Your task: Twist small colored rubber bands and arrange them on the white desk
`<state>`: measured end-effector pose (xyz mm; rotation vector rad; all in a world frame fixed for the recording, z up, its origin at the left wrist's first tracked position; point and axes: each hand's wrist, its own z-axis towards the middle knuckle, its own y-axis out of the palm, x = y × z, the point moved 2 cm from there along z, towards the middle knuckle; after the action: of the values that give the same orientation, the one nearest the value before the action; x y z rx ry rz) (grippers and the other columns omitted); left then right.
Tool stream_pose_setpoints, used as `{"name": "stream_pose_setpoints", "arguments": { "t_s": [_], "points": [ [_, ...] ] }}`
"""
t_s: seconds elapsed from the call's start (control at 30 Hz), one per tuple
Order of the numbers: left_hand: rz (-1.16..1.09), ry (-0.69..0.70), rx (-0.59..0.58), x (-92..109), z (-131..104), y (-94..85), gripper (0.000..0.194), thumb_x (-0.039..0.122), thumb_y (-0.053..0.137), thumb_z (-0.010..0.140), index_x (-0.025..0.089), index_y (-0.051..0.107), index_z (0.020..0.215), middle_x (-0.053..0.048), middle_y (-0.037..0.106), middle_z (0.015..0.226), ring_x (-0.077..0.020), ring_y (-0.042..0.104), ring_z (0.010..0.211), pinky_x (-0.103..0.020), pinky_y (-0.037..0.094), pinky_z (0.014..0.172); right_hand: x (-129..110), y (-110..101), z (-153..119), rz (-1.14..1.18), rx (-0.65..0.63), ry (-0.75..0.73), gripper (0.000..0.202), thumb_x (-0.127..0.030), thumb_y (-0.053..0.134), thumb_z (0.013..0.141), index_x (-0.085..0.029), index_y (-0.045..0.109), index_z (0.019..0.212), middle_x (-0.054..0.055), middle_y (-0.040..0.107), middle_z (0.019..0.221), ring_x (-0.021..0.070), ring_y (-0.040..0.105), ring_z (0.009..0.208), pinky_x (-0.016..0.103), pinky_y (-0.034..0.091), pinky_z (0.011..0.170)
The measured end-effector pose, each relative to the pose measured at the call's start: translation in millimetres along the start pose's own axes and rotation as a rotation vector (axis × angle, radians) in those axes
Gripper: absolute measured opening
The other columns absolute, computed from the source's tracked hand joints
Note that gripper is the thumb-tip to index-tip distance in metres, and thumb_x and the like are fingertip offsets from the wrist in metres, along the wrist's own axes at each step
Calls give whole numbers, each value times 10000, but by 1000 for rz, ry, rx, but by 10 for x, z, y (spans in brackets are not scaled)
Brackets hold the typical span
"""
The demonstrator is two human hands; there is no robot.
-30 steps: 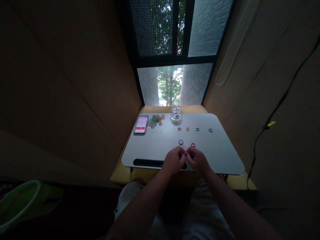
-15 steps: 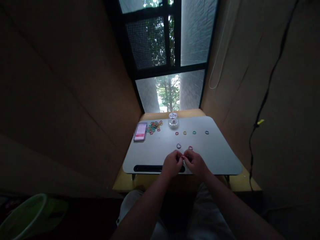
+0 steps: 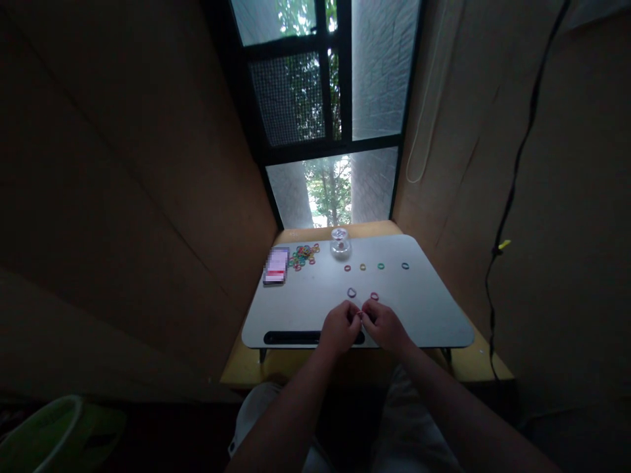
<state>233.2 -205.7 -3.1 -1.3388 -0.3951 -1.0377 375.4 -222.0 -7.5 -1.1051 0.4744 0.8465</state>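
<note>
My left hand [image 3: 341, 325] and my right hand [image 3: 384, 324] meet near the front edge of the white table [image 3: 305, 302], fingers pinched together on a small pinkish band [image 3: 360, 314] between them. Just beyond the fingertips lie a purple band [image 3: 351, 292] and a pink band [image 3: 374, 296]. Farther back a row holds a red band [image 3: 348, 268], a yellow band [image 3: 363, 267], a green band [image 3: 381, 266] and a dark blue band [image 3: 405, 266]. A pile of coloured bands [image 3: 303, 255] sits at the back left.
A clear container [image 3: 340, 244] stands at the table's back edge. The phone [image 3: 277, 265] lies at the left. A black slot [image 3: 290, 337] runs along the front edge. The green basket [image 3: 64, 433] is low at the left, and a black cable [image 3: 513, 184] hangs at the right.
The whole view has shifted slightly, with the table a little lower in the picture. Both hands stay together on the band, their fingertips slightly changed in position.
</note>
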Motion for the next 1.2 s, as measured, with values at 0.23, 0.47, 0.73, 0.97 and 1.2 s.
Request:
{"name": "stream_pose_setpoints", "arguments": {
  "t_s": [0.23, 0.47, 0.73, 0.97, 1.2],
  "points": [
    [7, -1, 21, -34, 5, 21, 113, 281, 507, 821, 183, 557, 795, 21, 577, 696, -104, 490, 631, -229, 348, 606, 39, 31, -1, -18, 3, 3, 141, -254, 499, 813, -198, 481, 685, -31, 506, 580, 105, 434, 523, 229, 309, 522],
    [1, 16, 10, -46, -3, 20, 100, 273, 507, 817, 186, 553, 798, 26, 573, 689, -101, 483, 615, -229, 339, 590, 37, 20, -8, 49, -27, -23, 158, -272, 507, 821, -195, 483, 685, -32, 493, 579, 102, 430, 523, 226, 315, 516],
    [20, 16, 1, -42, 5, 22, 109, 281, 505, 824, 188, 560, 808, 24, 582, 696, -104, 487, 625, -231, 346, 603, 22, -2, -23, 59, -33, -24, 147, -277, 500, 839, -197, 485, 717, -24, 525, 620, 110, 457, 558, 233, 331, 542],
    [29, 12, -5, -35, -6, 26, 120, 291, 503, 829, 189, 564, 817, 21, 582, 700, -106, 490, 627, -231, 343, 598, 29, 4, -21, 50, -19, -16, 119, -252, 502, 824, -197, 487, 720, -25, 527, 625, 113, 464, 566, 233, 333, 549],
    [60, 10, -17, -9, -6, 20, 120, 295, 502, 831, 193, 560, 808, 24, 587, 701, -105, 498, 633, -233, 339, 600, 10, 2, -12, -9, -8, 3, 132, -235, 501, 813, -198, 475, 689, -28, 510, 607, 112, 458, 560, 233, 313, 545]
  ]
}}
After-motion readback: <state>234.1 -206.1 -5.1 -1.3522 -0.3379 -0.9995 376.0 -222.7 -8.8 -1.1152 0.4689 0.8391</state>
